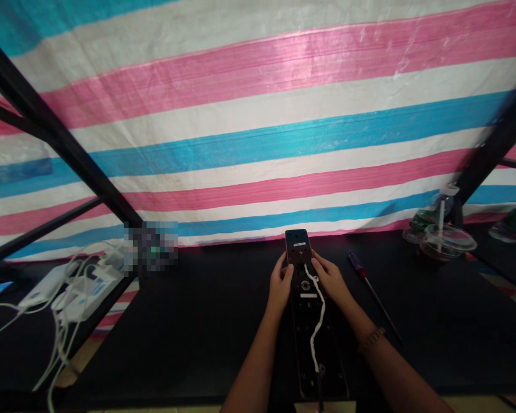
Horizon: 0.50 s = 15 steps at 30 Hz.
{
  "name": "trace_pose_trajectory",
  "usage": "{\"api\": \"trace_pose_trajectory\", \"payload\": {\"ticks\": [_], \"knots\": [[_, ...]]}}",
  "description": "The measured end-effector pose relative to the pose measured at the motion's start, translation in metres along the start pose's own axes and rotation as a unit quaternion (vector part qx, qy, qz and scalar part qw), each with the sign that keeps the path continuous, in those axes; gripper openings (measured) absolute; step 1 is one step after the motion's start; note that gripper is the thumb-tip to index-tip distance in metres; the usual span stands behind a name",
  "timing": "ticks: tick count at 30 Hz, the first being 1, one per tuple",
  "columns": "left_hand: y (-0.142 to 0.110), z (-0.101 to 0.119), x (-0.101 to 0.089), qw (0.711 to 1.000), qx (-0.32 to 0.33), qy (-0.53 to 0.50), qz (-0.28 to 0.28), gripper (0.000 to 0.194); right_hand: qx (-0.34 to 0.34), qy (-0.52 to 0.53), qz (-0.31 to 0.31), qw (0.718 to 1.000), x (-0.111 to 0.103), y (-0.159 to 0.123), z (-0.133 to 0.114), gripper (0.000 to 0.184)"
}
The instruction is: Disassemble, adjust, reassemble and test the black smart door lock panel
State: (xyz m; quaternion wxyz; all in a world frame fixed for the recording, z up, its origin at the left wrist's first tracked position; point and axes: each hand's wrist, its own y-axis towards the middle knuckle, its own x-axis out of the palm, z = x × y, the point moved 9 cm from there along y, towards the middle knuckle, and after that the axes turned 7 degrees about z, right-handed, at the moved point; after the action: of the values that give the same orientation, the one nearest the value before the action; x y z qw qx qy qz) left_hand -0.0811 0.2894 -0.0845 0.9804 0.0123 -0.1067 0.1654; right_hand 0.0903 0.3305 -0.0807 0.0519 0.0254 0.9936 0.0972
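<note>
A long, narrow black panel [301, 338], perhaps the housing of a door lock, lies lengthwise in front of me with its inner side up. Along it runs a white wrapped cable [320, 321], ending in a dark section near the front edge. My left hand [280, 284] grips the left side near the far end, thumb on the panel's edge. On the opposite side, my right hand [329, 278] holds the panel with its thumb near the cable's upper end. Fingers under the panel are hidden. Right of my right hand lies a purple-handled screwdriver [373, 291].
The black table [198, 321] spans the front. White power strips [88, 292] with tangled cables lie at left. A plastic cup with a straw [445, 241] and a bottle [425, 218] stand at right. Behind hangs a striped tarp [284, 143] between black metal posts [69, 132].
</note>
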Motion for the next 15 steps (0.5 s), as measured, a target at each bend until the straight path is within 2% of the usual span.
{"api": "trace_pose_trajectory", "payload": {"ticks": [4,15], "knots": [[-0.002,0.001,0.002,1.000,0.005,-0.018,-0.016,0.078,-0.008,0.005,0.001,1.000,0.000,0.000,-0.001,0.059],[-0.007,0.009,0.004,1.000,0.018,-0.017,-0.008,0.074,-0.002,0.012,-0.009,1.000,-0.001,-0.002,-0.006,0.063]]}}
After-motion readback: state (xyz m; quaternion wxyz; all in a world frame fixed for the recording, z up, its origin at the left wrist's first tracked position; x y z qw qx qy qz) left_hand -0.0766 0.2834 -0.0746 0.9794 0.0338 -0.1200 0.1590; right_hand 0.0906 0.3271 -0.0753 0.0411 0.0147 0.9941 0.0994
